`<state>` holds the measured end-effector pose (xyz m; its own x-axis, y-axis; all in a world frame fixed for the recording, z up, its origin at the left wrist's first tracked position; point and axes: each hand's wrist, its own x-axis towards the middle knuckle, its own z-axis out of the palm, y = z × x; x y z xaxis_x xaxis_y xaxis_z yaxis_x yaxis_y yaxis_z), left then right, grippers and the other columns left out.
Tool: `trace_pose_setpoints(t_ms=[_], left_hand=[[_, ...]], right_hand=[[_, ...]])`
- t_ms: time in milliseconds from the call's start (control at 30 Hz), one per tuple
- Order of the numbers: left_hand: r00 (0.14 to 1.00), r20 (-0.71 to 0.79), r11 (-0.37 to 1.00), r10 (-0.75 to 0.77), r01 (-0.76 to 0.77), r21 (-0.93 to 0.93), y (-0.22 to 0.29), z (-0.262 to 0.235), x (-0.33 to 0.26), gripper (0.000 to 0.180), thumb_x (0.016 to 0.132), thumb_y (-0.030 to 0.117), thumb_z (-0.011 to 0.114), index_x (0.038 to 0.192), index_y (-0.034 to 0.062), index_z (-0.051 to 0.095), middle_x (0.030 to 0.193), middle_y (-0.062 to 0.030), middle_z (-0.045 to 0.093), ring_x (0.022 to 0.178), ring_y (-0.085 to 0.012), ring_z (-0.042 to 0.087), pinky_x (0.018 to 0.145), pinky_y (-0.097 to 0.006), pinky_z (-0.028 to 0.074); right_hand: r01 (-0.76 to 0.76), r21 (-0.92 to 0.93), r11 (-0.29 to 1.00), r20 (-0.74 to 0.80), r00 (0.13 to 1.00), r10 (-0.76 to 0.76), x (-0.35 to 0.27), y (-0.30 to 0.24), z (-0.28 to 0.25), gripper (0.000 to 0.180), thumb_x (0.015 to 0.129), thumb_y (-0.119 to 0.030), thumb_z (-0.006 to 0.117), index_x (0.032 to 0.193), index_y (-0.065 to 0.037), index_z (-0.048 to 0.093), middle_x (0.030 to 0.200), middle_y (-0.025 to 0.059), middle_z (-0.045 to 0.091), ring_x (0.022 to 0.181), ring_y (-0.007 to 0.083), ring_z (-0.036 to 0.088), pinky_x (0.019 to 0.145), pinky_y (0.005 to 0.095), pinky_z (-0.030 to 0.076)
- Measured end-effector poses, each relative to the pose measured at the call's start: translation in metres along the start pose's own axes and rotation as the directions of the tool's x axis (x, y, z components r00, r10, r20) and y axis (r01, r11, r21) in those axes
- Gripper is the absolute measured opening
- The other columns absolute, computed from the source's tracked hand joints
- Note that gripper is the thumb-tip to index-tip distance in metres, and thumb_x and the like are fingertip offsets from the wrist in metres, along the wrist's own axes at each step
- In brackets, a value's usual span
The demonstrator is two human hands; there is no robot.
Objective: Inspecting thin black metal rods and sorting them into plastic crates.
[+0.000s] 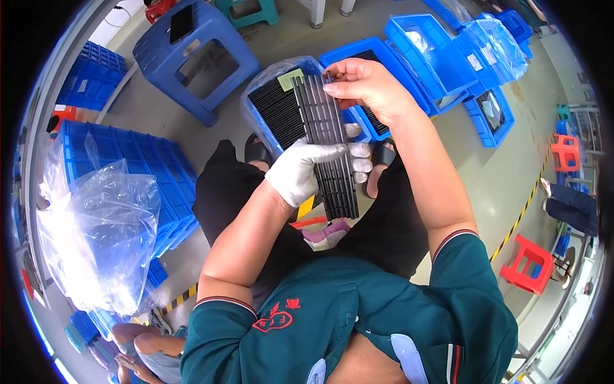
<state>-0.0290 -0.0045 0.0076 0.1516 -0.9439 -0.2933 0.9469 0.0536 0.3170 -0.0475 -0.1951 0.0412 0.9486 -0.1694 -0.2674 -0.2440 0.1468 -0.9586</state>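
A dark green work shirt [358, 320] with red-trimmed sleeves fills the foreground, worn by a seated person in black trousers who looks down at the work in their lap. At far left, a crumpled clear plastic bag [96, 237] rests against a stack of blue crates [137, 173], and a blue plastic stool [192, 57] stands on the grey floor beyond. The left hand [307, 169], in a white glove, is wrapped around the middle of a long black slotted tray [329, 147], fingers closed over its face, apparently to keep it steady and tilted up toward the eyes. The bare right hand [364, 83] pinches the tray's far end, thumb and fingertips pressed together there, as if picking at or seating something small; what lies between the fingertips is too small to tell. Just behind the tray, a bag-lined blue bin [272, 105] holds more black trays within easy reach. To the right, further open blue bins [441, 57] are spread over the floor, a yellow-and-black floor stripe [521, 211] runs past, and a red stool [527, 264] stands at the edge.
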Motion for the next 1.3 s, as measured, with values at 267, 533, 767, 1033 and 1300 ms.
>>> trace_pose_setpoints(t_ms=[267, 533, 767, 1033, 1300], left_hand=[[1.0, -0.003, 1.0, 0.011, -0.011, -0.009, 0.0, -0.001, -0.001, 0.044, 0.084, 0.002, 0.06, 0.125, -0.0002, 0.047, 0.108, -0.0182, 0.062, 0.096, -0.0353, 0.064, 0.086, -0.048, 0.052], [0.998, 0.039, 0.998, 0.046, -0.045, -0.041, 0.002, -0.005, -0.001, 0.044, 0.082, 0.001, 0.062, 0.124, 0.0012, 0.049, 0.11, -0.0174, 0.062, 0.099, -0.0359, 0.063, 0.089, -0.049, 0.051], [0.994, 0.0, 0.991, 0.108, -0.107, -0.076, 0.01, 0.001, -0.007, 0.042, 0.082, -0.001, 0.06, 0.122, 0.0014, 0.051, 0.112, -0.0166, 0.061, 0.103, -0.0349, 0.061, 0.091, -0.049, 0.051], [0.98, -0.145, 0.986, 0.138, -0.15, -0.074, 0.013, 0.007, -0.011, 0.029, 0.087, -0.001, 0.055, 0.115, -0.0025, 0.054, 0.101, -0.0173, 0.063, 0.091, -0.0299, 0.065, 0.082, -0.041, 0.054], [0.964, -0.212, 0.987, 0.158, -0.158, 0.019, 0.016, 0.006, -0.014, 0.027, 0.087, 0.0, 0.055, 0.115, -0.0013, 0.056, 0.099, -0.015, 0.064, 0.09, -0.0269, 0.066, 0.08, -0.04, 0.055]], right_hand=[[0.023, -0.081, 0.996, -0.019, 1.0, -0.024, -0.002, -0.004, 0.007, 0.039, 0.079, -0.015, 0.072, 0.112, 0.001, 0.06, 0.093, 0.0056, 0.066, 0.083, 0.0112, 0.062, 0.076, 0.0259, 0.05], [0.161, -0.072, 0.984, -0.105, 0.98, -0.168, 0.003, 0.001, 0.001, 0.024, 0.091, -0.011, 0.058, 0.112, 0.0, 0.06, 0.092, 0.0084, 0.065, 0.083, 0.0154, 0.063, 0.077, 0.0282, 0.051], [0.256, -0.119, 0.959, -0.118, 0.956, -0.27, -0.023, -0.013, 0.009, 0.016, 0.089, -0.01, 0.062, 0.1, -0.002, 0.069, 0.068, -0.0013, 0.057, 0.063, 0.0067, 0.05, 0.058, 0.0214, 0.041], [0.287, -0.255, 0.923, -0.038, 0.951, -0.306, -0.029, -0.003, 0.023, 0.013, 0.088, -0.007, 0.063, 0.098, -0.001, 0.069, 0.081, 0.003, 0.065, 0.074, 0.0092, 0.06, 0.07, 0.0231, 0.05], [0.42, -0.567, 0.709, 0.035, 0.872, -0.489, -0.032, 0.001, 0.037, 0.012, 0.083, -0.003, 0.066, 0.094, -0.001, 0.069, 0.079, 0.0047, 0.065, 0.073, 0.0111, 0.062, 0.065, 0.0231, 0.049]])
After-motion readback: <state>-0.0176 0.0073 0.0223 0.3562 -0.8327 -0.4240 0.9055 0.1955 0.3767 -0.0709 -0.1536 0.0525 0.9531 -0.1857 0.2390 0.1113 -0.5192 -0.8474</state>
